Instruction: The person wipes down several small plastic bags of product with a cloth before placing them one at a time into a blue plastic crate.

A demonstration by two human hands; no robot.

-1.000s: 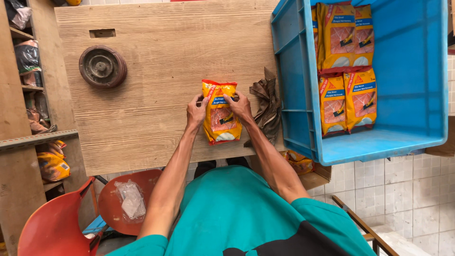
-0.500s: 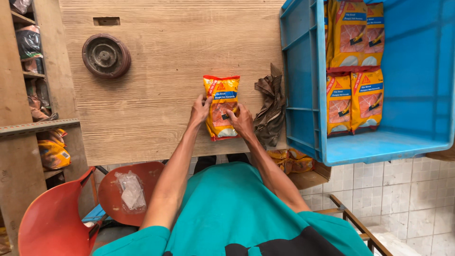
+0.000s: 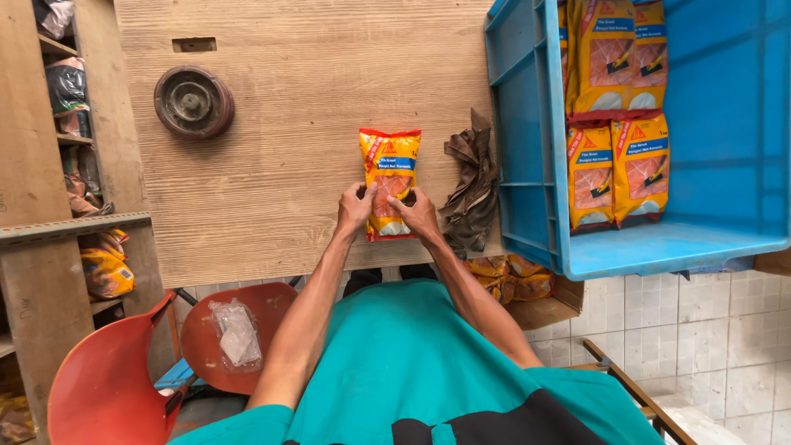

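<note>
The left hand (image 3: 356,210) and the right hand (image 3: 417,213) both rest on the lower half of a flat orange-and-yellow plastic pouch with a blue label band (image 3: 390,177), fingers curled over its two bottom corners and thumbs pressing onto its face, so each hand is closed on the pouch rather than free; the pouch lies flat, long side running away from the person, near the front edge of a pale plywood tabletop (image 3: 288,124). To handle it well here, it seems best to keep both thumbs spread evenly and press from the middle outward, so the powdery fill levels out and the pouch stays square to the table edge instead of bulging at one end. Just to the right of the pouch lies a crumpled brown rag or glove bundle (image 3: 474,185), close but apart from it, and beyond that a large blue plastic crate (image 3: 527,165) holds more of the same orange pouches (image 3: 614,169) in rows. A round rusty metal wheel or disc (image 3: 194,101) sits well off to the left. The crate's far side is cut off by the frame, so its count is unknowable; whether the pouch's bottom seam is open or sealed is hidden under the fingers, and the rag's true nature is hard to tell
</note>
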